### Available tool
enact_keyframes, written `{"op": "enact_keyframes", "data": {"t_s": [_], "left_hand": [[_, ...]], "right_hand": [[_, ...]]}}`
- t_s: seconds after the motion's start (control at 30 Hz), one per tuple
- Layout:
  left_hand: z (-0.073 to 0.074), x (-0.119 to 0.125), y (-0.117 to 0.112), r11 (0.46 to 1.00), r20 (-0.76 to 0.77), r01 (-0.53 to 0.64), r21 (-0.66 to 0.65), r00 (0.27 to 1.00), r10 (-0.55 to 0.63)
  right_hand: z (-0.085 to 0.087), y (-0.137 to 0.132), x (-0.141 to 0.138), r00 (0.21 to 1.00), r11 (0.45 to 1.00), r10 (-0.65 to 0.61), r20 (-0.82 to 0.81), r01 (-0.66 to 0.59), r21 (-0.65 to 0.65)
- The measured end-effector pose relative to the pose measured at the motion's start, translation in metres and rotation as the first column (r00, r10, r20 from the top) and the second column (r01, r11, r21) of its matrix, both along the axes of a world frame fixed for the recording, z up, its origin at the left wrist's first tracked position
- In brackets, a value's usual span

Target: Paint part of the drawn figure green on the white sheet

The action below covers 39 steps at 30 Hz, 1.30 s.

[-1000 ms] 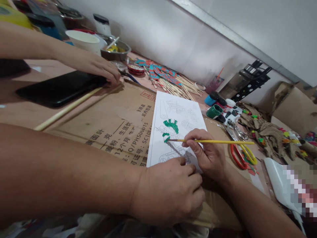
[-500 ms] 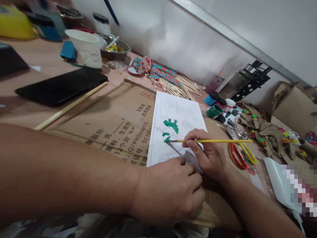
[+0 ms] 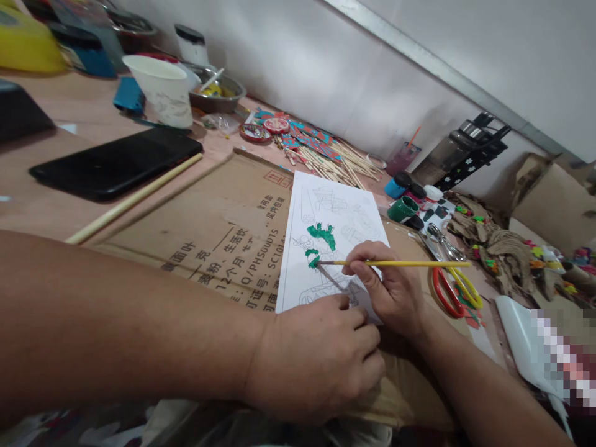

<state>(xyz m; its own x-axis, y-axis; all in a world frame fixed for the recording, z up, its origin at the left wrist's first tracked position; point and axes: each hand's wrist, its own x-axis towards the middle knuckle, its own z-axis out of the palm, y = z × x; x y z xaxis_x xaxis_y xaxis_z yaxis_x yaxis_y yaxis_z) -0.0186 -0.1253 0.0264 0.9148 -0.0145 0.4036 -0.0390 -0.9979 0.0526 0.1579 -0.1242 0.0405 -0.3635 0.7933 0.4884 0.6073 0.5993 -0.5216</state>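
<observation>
A white sheet with a line drawing (image 3: 326, 211) lies on flattened brown cardboard (image 3: 218, 217); part of the drawing is painted green (image 3: 321, 234). My right hand (image 3: 391, 288) pinches a thin yellow paintbrush (image 3: 405, 264), whose tip touches the green patch. My left hand (image 3: 321, 360) rests on the sheet's near edge, fingers curled and pressing the paper down.
A black phone (image 3: 116, 162) and a long wooden stick (image 3: 135, 197) lie at the left. A white cup (image 3: 161, 87), a metal bowl (image 3: 218, 93), a pile of thin sticks (image 3: 335, 162), a green paint pot (image 3: 403, 209), a blue pot (image 3: 397, 185), red-and-yellow scissors (image 3: 454, 292) and a dark bottle (image 3: 459, 152) ring the sheet.
Another person's arm and hand that reached over the phone a second ago has withdrawn from view. My brush tip has shifted very slightly on the green patch.
</observation>
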Motion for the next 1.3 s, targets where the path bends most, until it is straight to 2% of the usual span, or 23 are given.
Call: {"op": "enact_keyframes", "data": {"t_s": [0.4,0.6,0.87,1.0,1.3], "left_hand": [[-0.0002,-0.0010,-0.0006,1.000,-0.027,-0.007,-0.004,1.000,0.007],[0.0015,-0.0009,-0.0002,1.000,-0.026,-0.002,0.000,1.000,0.002],[0.0013,-0.0009,0.0001,1.000,-0.051,0.011,-0.018,0.999,-0.012],[0.0010,-0.0010,0.0000,1.000,-0.060,0.008,-0.015,0.998,-0.009],[0.0005,-0.0007,0.0000,1.000,-0.053,0.013,-0.008,0.999,-0.013]], "right_hand": [[-0.0008,0.0005,-0.0008,0.999,0.999,-0.031,-0.032,0.031,0.012],[-0.0022,0.0010,0.0000,0.999,0.999,-0.030,-0.044,0.028,-0.042],[-0.0024,0.0031,-0.0020,0.997,0.998,-0.060,-0.058,0.060,0.002],[-0.0028,0.0037,-0.0019,0.997,0.997,-0.062,-0.039,0.061,-0.040],[-0.0058,0.0025,0.0004,0.990,0.996,-0.093,-0.104,0.090,-0.025]]}}
